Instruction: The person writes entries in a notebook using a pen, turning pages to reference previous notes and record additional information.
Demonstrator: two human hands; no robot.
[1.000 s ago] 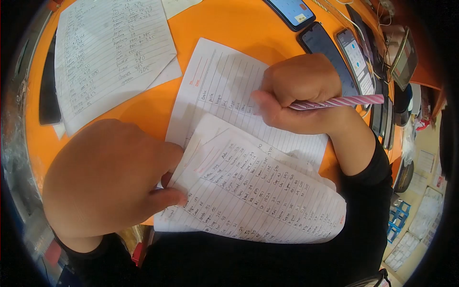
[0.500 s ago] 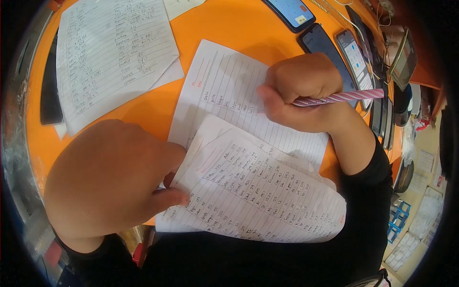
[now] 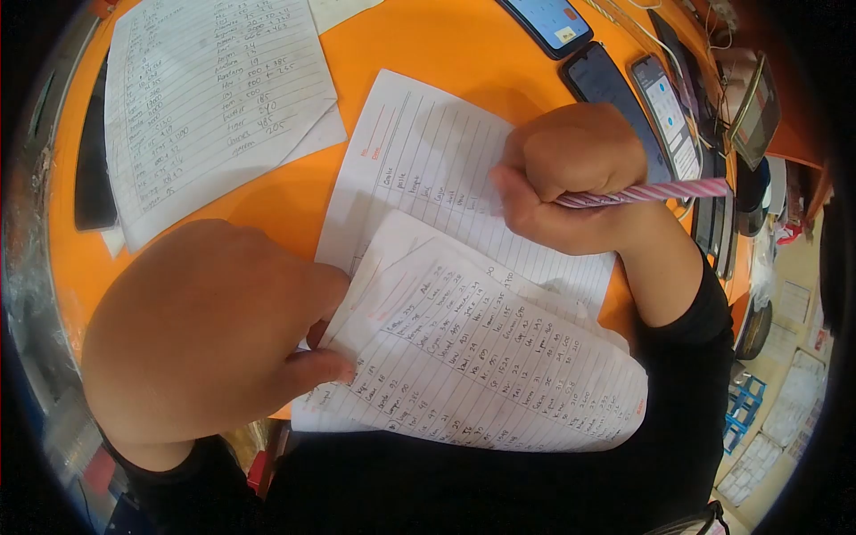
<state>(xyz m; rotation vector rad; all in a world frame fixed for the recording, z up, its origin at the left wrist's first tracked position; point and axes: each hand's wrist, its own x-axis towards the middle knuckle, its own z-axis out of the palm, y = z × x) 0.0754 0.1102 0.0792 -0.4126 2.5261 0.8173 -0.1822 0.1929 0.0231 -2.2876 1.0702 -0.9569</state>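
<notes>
In the head view, my right hand (image 3: 575, 174) is closed round a pink-and-white striped pen (image 3: 669, 190). Its fingers hide the tip and rest over a lined sheet (image 3: 419, 134) that carries a short handwritten column. My left hand (image 3: 223, 330) pinches the left edge of a second lined page (image 3: 499, 366), thumb on top. That page is crowded with handwritten words and numbers. It overlaps the lower part of the first sheet, and its near edge curls over toward my dark clothing.
More handwritten pages (image 3: 214, 107) lie at the upper left of the orange table (image 3: 366, 40), partly over a dark flat device (image 3: 92, 178). Several phones, among them a lit one (image 3: 664, 111), line the right side near cables. A blue rack (image 3: 744, 415) shows at far right.
My right hand and the pen have shifted slightly to the right and down. The left hand keeps its hold on the page, almost unmoved.
</notes>
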